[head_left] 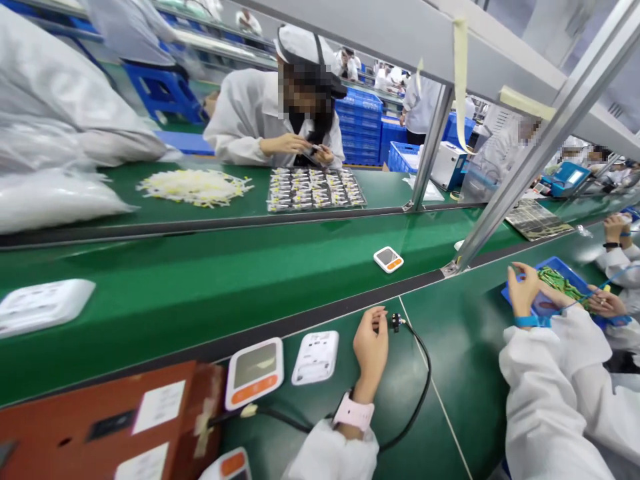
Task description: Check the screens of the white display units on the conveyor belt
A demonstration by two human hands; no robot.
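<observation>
Head view: one own hand (371, 347) in frame, pink strap at wrist, side not determinable; other hand out of view. Fingers curled toward black plug (396, 323) at end of black cable (419, 393); grip on plug itself cannot be confirmed. Plug small, dark, lying on green bench (450, 373) just right of fingertips; cable loops back toward wrist. White unit (315, 357), face down, just left of hand; beside it, unit with orange strip (255, 373). Co-worker's hands (525, 293) work over blue tray (560, 283), well apart.
</observation>
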